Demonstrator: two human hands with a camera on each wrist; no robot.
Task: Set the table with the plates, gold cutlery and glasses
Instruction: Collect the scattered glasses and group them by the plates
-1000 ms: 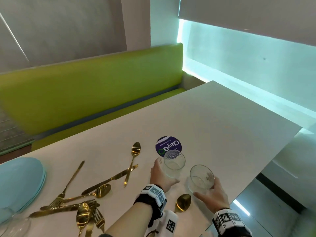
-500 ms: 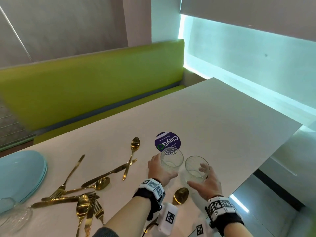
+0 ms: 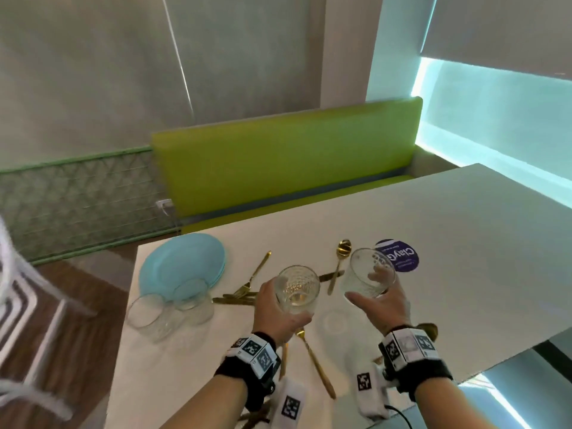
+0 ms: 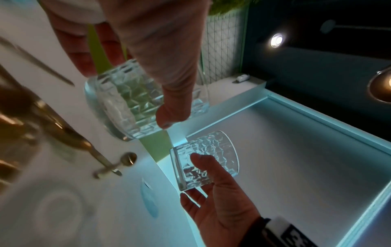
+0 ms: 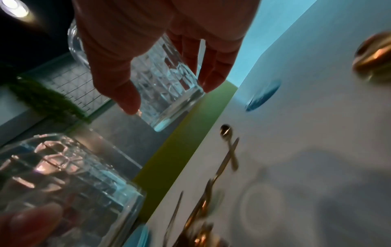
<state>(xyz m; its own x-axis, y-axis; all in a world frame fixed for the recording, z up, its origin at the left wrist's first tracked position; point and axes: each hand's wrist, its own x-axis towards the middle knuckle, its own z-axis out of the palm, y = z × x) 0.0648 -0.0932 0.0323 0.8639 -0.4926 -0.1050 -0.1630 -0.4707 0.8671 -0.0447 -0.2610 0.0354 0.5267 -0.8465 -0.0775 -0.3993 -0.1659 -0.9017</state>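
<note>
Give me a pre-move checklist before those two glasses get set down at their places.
1. Left hand grips its glass: ok.
2. Right hand grips its glass: ok.
3. Both glasses lifted off the table: ok.
4. Glasses apart, not touching: ok.
5. Plates laid at places: not ok, the blue plates sit stacked.
6. Gold cutlery laid out: not ok, it lies scattered.
</note>
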